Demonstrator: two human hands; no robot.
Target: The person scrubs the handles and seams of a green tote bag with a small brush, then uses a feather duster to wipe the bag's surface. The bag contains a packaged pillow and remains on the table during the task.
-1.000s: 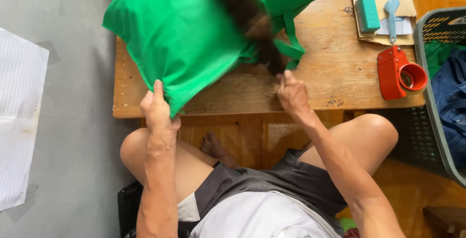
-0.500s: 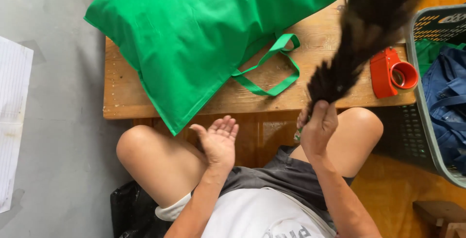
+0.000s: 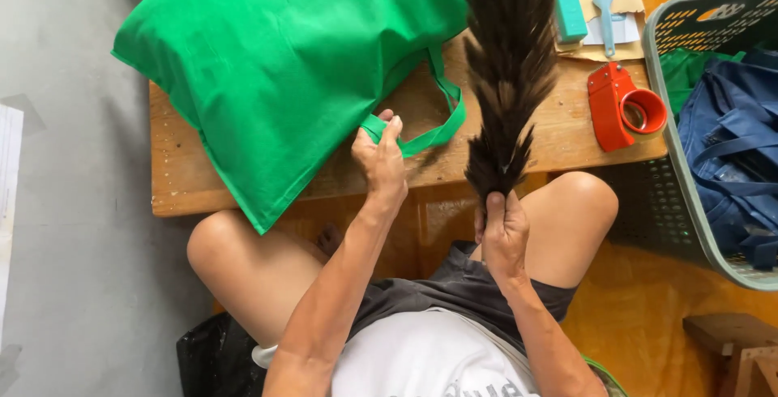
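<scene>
The left hand (image 3: 381,158) is closed on a handle (image 3: 421,134) of the green cloth bag (image 3: 284,73); the fingers pinch the strap where it meets the bag's edge. The bag lies flat on the wooden tabletop (image 3: 567,130), and one corner hangs over the near edge above the person's knee. The right hand (image 3: 502,231) is closed in a fist around the narrow end of a dark brown feather duster (image 3: 510,65). The duster stands upward from the fist, so its wide feathers reach over the tabletop, just beside the bag's handles.

I judge that the step in hand is the opening of the bag's mouth with the left hand, while the right hand keeps the duster ready near it. The next move seems to call for lifting the handle so the mouth opens, and for turning the duster toward that opening.

On the right part of the tabletop lies a red tape dispenser (image 3: 620,105), and behind it a teal block (image 3: 570,10) on brown paper. A grey plastic basket (image 3: 697,146) with blue cloth stands beside the tabletop.
</scene>
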